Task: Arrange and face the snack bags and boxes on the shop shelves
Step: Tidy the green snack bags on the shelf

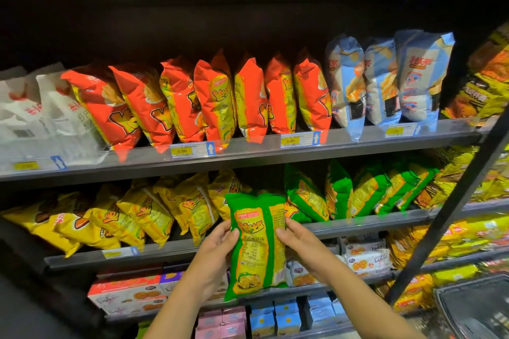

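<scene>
i have the green snack bag (256, 242) upright in front of the middle shelf (371, 221), printed back panel toward me, before the gap between the yellow bags (137, 215) and the row of green bags (358, 192). my left hand (217, 245) has its grip curled round the bag's left edge; my right hand (297, 239) pinches the right edge. above, red bags (214, 99) stand crowded and leaning, with pale blue bags (385, 80) beside them and white bags (41, 113) at far left. a dark slanted post (451, 201) crosses the right side. the foil is glossy, crinkled, pillow-shaped; below sit flat-sided cardboard boxes (129, 294).
</scene>
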`<state>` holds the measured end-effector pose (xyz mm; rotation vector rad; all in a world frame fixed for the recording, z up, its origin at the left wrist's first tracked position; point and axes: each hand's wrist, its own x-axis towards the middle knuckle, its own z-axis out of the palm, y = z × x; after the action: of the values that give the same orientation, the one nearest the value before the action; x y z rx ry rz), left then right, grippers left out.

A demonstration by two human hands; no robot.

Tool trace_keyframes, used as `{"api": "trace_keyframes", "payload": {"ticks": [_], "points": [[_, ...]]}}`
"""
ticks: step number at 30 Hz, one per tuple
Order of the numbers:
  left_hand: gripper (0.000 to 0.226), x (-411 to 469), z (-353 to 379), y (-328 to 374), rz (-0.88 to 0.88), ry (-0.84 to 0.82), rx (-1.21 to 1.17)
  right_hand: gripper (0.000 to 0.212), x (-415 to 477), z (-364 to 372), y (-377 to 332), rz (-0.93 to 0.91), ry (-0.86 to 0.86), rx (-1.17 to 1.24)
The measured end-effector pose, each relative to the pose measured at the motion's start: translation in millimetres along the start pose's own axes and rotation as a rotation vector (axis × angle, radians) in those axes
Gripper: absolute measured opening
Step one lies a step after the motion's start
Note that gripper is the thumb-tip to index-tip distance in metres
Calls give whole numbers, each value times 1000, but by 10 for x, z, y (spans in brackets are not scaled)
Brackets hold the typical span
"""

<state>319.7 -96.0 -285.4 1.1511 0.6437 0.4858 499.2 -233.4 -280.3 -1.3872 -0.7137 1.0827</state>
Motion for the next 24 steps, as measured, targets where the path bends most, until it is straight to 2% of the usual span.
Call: {"api": "trace_keyframes", "payload": {"ticks": [5, 8, 12, 14, 20, 24], "points": [[29, -11, 70, 9, -36, 22, -3, 23, 77, -1, 32, -14, -20, -100], [48, -53, 119, 30, -38, 15, 89, 38, 126, -39, 43, -43, -23, -138], [55, -61, 175, -27, -1, 19, 252, 36, 126, -93, 54, -35, -17, -180], [63, -44, 206, -65, 22, 79, 281, 34, 137, -133, 69, -43, -32, -194], [40, 20, 281, -131, 115, 259, 303, 34, 268, -241, 138, -71, -56, -291], [43, 96, 213, -101, 199, 403, 310, 55, 492, -377, 281, -71, 61, -448]]}}
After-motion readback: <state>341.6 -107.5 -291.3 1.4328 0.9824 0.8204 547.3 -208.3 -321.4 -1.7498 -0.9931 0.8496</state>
